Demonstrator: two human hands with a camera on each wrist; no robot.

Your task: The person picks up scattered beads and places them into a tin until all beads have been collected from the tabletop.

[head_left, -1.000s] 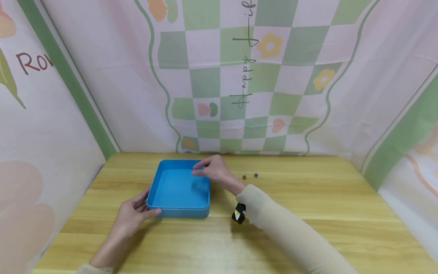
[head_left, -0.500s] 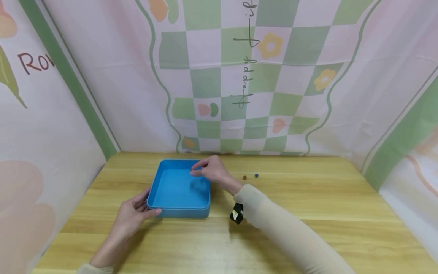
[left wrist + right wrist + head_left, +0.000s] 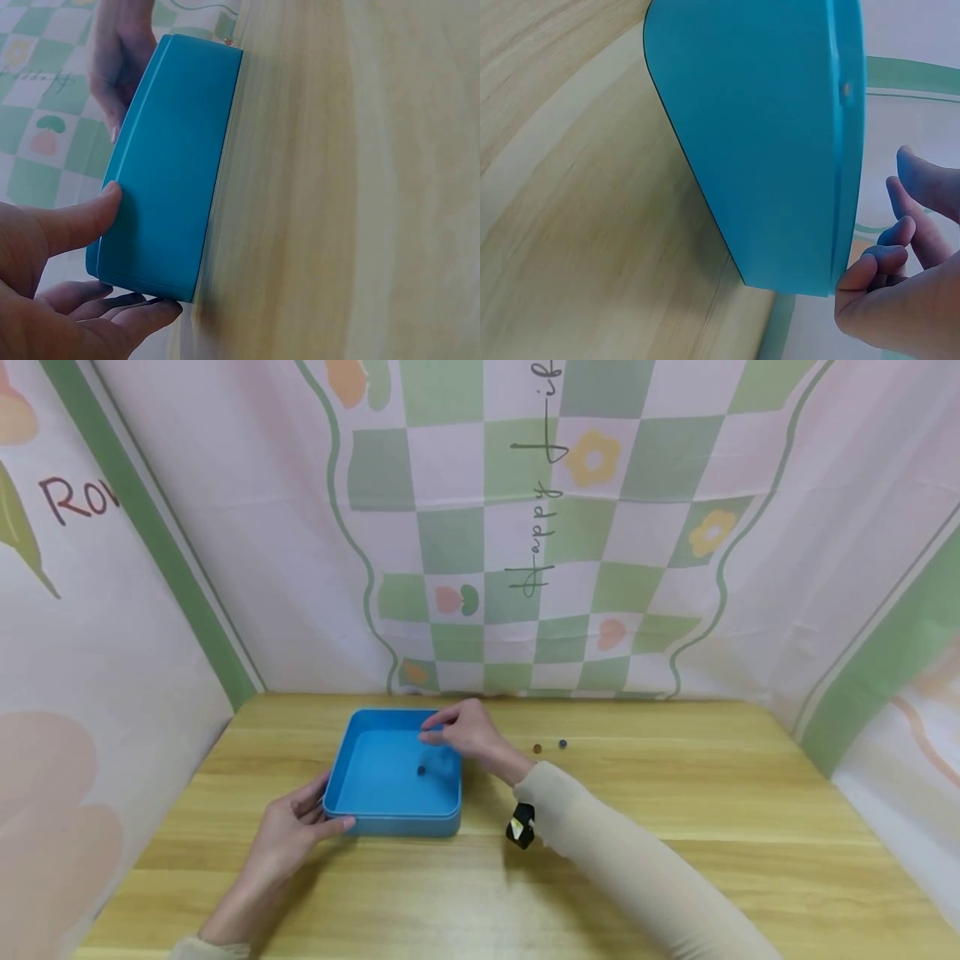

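Note:
My left hand (image 3: 285, 835) holds the near left corner of a square blue open-topped box (image 3: 435, 825). In the left wrist view the thumb (image 3: 82, 221) lies on the box's front wall, with the other fingers round the corner. Over the box's right rim hovers my right hand (image 3: 468, 731). Its thumb and forefinger are apart with nothing between them in the right wrist view, and the other fingers (image 3: 889, 259) are curled near the rim. One small dark bead-like piece (image 3: 421, 770) is inside the box, below the right fingertips.
To the right of the box, a small brown bead-like piece (image 3: 537, 748) and a small blue one (image 3: 562, 744) lie on the wooden table (image 3: 675, 793). A printed curtain (image 3: 517, 635) hangs behind the table's back edge.
The small dark piece has left the right fingertips and now shows inside the box. Both hands and the box have barely moved.

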